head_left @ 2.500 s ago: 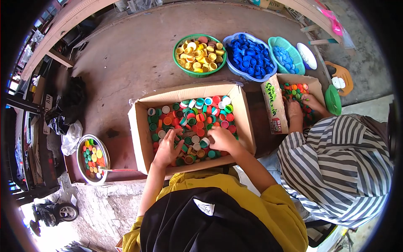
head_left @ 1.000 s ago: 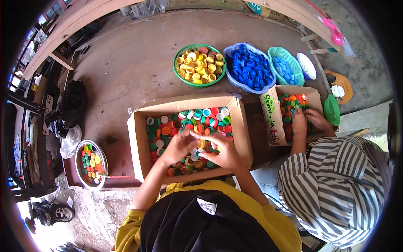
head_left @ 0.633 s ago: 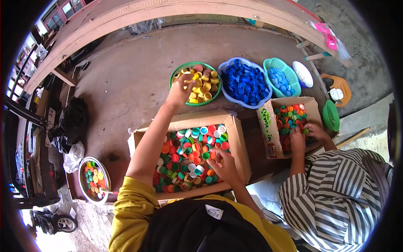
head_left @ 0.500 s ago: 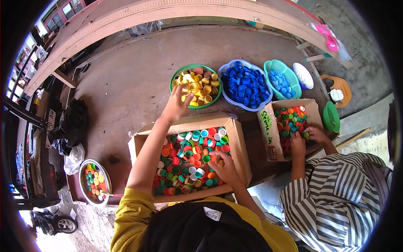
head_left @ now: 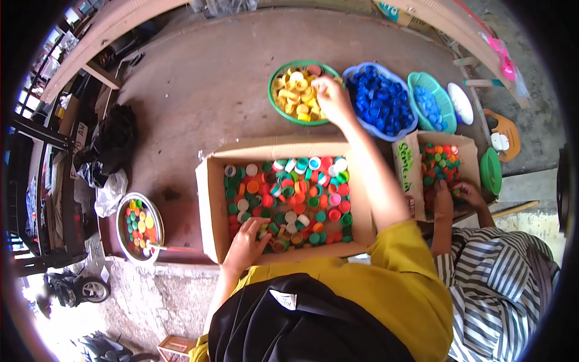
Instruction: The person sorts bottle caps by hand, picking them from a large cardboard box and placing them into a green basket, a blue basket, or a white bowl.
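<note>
At twelve o'clock of the cardboard box (head_left: 211, 205), the right hand (head_left: 332, 99) sits over yellow caps (head_left: 295, 90) in the green basket (head_left: 271, 90), the left hand (head_left: 246, 240) on mixed caps (head_left: 301, 193) at seven, neither grip readable; the caps seem light, stiff, slick, best pinched across the rim.

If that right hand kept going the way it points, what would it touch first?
Probably the yellow caps in the green basket: the right hand is over its right edge, fingers aimed into the pile. Height above them is unclear.
</note>
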### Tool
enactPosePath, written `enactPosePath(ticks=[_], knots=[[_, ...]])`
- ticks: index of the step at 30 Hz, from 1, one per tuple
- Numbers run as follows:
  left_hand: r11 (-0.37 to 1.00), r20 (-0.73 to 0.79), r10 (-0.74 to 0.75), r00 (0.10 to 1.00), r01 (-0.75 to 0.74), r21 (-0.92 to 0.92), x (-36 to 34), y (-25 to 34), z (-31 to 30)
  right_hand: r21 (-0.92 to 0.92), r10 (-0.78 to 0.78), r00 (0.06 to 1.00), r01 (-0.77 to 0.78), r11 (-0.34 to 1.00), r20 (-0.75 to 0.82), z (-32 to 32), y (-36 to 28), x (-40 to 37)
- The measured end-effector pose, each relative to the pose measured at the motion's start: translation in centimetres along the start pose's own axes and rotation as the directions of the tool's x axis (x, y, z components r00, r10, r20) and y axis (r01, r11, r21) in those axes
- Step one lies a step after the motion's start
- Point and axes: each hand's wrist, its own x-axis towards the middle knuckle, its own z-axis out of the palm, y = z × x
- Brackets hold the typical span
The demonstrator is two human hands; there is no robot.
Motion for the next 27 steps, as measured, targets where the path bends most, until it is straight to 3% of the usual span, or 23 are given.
enactPosePath(ticks=[1, 3, 5, 7, 9, 11, 13, 15, 17, 19, 24, 25, 27], knots=[[1.0, -0.01, -0.019, 1.0, 0.019, 0.005, -0.5, -0.1, -0.1, -0.101, 0.001, 1.0, 0.002, 0.995, 0.026, 0.2, 0.4, 1.0], [0.999, -0.042, -0.042, 0.998, 0.043, 0.007, -0.2, -0.1, -0.3, -0.317, -0.202, 0.977, 0.211, 0.924, 0.061, 0.8, 2.3, 1.6], [0.996, -0.081, -0.084, 0.993, 0.084, 0.002, 0.3, -0.6, -0.1, -0.548, -0.128, 0.982, 0.185, 0.816, 0.14, -0.2, 0.4, 0.2], [0.997, -0.097, -0.077, 0.992, 0.077, 0.001, 0.8, -1.1, 0.3, -0.534, -0.21, 0.975, 0.216, 0.818, 0.072, -0.5, -1.6, -2.1], [0.992, -0.079, -0.118, 0.99, 0.114, -0.058, 1.0, -1.5, 0.5, -0.219, -0.325, 0.944, 0.327, 0.919, 0.049, 0.0, -4.1, -5.8], [0.988, -0.096, -0.133, 0.986, 0.125, -0.086, 1.3, -2.0, 0.7, 0.102, -0.326, 0.904, 0.309, 0.945, 0.276, 1.7, -5.3, -10.6], [0.99, -0.144, -0.125, 0.982, 0.114, -0.083, 1.3, -2.5, 0.6, 0.251, -0.305, 0.727, 0.186, 0.95, 0.616, 3.0, -6.7, -15.4], [0.99, -0.103, -0.125, 0.987, 0.117, -0.084, 1.2, -2.3, 0.5, 0.079, -0.142, 0.422, 0.164, 0.983, 0.896, 4.3, -7.1, -18.5], [0.99, -0.033, -0.116, 0.993, 0.113, -0.079, 1.1, -2.0, 0.5, -0.002, -0.136, 0.412, 0.315, 0.949, 0.901, 5.0, -7.2, -21.0], [0.994, -0.026, -0.099, 0.995, 0.098, -0.049, 1.0, -2.2, 0.6, -0.009, -0.215, 0.473, 0.428, 0.904, 0.855, 5.7, -6.5, -23.0], [0.995, -0.01, -0.094, 0.995, 0.094, -0.045, 0.9, -2.1, 0.6, -0.157, -0.029, 0.54, 0.296, 0.942, 0.841, 4.8, -6.2, -22.0], [0.993, -0.001, -0.104, 0.995, 0.104, -0.052, 0.9, -2.0, 0.6, -0.186, -0.058, 0.678, 0.281, 0.942, 0.733, 4.2, -5.9, -21.9], [0.991, 0.015, -0.116, 0.993, 0.117, -0.06, 0.8, -1.9, 0.7, -0.214, -0.16, 0.81, 0.331, 0.919, 0.565, 3.2, -4.7, -21.5]])
